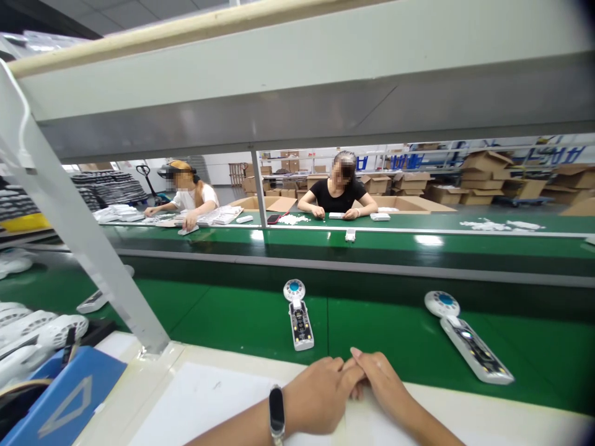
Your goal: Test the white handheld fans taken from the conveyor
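My left hand (320, 394), with a dark-faced band on its wrist, rests at the near edge of the white worktop, its fingers curled. My right hand (382, 379) meets it from the other side, fingers bent and touching the left fingers. No object shows in either hand. Just beyond them, a white handheld fan (301, 325) lies on the green conveyor belt, round head away from me, its handle uncovered to show dark inner parts. A second such fan (474, 347) lies slanted to the right, also with its handle uncovered. Neither hand touches a fan.
A blue bin (69, 396) stands at left near stacked white fan parts (41, 328). A slanted white post (88, 248) and an overhead shelf (297, 93) frame the view. Across the belt, two people sit by small white parts (292, 219); cardboard boxes (486, 176) are behind.
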Demonstrator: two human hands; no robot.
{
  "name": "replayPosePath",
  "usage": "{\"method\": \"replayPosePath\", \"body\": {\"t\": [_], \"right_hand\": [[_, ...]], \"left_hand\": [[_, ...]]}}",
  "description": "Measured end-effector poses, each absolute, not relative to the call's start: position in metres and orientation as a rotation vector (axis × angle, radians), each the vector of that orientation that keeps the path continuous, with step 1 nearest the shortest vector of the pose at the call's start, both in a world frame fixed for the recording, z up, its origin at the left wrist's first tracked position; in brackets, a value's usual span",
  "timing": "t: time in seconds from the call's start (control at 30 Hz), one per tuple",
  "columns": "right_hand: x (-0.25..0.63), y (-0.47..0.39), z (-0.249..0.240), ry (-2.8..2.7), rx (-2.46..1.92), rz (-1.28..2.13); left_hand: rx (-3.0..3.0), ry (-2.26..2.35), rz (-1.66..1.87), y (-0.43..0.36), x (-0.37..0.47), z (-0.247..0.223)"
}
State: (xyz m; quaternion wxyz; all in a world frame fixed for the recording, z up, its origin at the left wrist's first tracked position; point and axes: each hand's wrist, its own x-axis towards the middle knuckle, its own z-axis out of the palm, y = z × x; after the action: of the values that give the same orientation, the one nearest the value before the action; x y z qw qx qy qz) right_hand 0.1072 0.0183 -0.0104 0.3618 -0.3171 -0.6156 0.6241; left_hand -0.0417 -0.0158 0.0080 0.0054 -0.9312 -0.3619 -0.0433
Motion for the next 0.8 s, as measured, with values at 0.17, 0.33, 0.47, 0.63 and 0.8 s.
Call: {"method": "replayPosePath", "body": {"t": [0.17, 0.33, 0.47, 0.63, 0.8], "right_hand": [[0.106, 0.0197, -0.0108, -1.597, -0.808, 1.582], [0.1065, 0.0196, -0.0116, -1.598, -0.802, 1.587], [0.1063, 0.0203, -0.0129, -1.603, -0.798, 1.568], [0.1049, 0.0209, -0.0104, -1.619, -0.808, 1.561], [0.1036, 0.0176, -0.0035, -1.588, -0.847, 1.528]], "left_hand": [[-2.903, -1.129, -0.118, -0.0159, -0.0419, 0.0084], [-2.908, -1.134, -0.12, -0.016, -0.0423, 0.0092], [-2.934, -1.136, -0.161, -0.0161, -0.0428, 0.0086], [-2.927, -1.161, -0.173, -0.0155, -0.0432, 0.0073], [-2.91, -1.157, -0.162, -0.0143, -0.043, 0.0041]]}}
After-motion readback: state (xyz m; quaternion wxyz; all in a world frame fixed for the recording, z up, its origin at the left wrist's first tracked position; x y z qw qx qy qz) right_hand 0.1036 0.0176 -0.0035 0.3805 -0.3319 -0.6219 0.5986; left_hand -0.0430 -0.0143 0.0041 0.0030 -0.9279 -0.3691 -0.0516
